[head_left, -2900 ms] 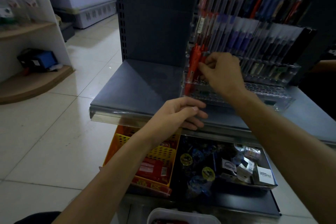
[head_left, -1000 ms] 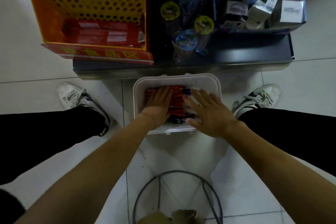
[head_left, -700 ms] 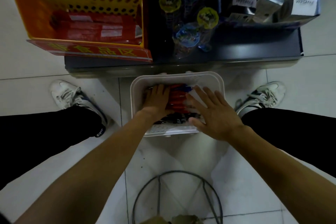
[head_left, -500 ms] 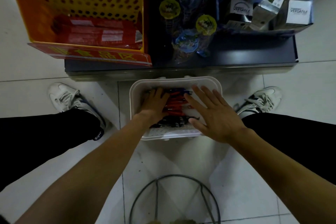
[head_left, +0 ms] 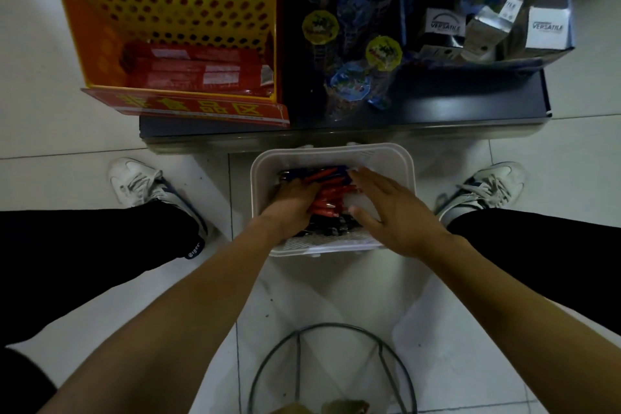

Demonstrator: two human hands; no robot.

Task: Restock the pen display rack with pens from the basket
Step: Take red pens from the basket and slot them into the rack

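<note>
Head view: in the white basket (head_left: 379,150) at frame centre, the left hand (head_left: 291,204) curls its fingers around the red pens (head_left: 331,193). The right hand (head_left: 398,217) lies flat beside them, fingers straight and together.

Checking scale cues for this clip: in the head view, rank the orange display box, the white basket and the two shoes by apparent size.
1. orange display box, though the frame edge cuts it off.
2. white basket.
3. left shoe and right shoe: they look alike, so not ranked.
</note>
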